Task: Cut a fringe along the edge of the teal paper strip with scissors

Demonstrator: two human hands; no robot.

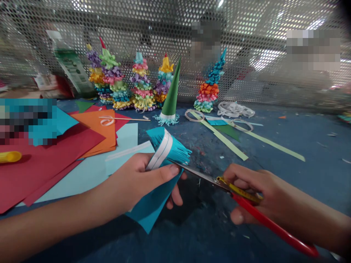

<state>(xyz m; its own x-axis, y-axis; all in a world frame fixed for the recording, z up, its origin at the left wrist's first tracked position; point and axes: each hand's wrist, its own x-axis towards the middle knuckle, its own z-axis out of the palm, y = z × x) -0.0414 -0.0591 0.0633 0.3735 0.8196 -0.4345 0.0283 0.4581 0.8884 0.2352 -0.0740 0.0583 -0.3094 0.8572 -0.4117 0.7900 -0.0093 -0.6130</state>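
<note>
A strip of blue paper (153, 204) with a white tape band hangs from my left hand (142, 175), pinched between thumb and fingers. Its upper right edge is cut into a fine fringe (179, 150). My right hand (252, 190) is closed on the scissors (241, 201), which have red and yellow handles. Their blades reach left to the blue paper, just below the fringe and beside my left thumb. Behind my hands stands a green paper cone (171, 96) with a white band and a light blue fringe at its base.
Coloured paper sheets (68, 157) lie at the left, with a yellow tube-like thing (10, 157) on them. Several curled-paper cones (142, 84) and a bottle (72, 69) stand along a perforated metal screen (170, 18). Pale green strips (230, 142) and a tangle of white strips (236, 109) lie to the right.
</note>
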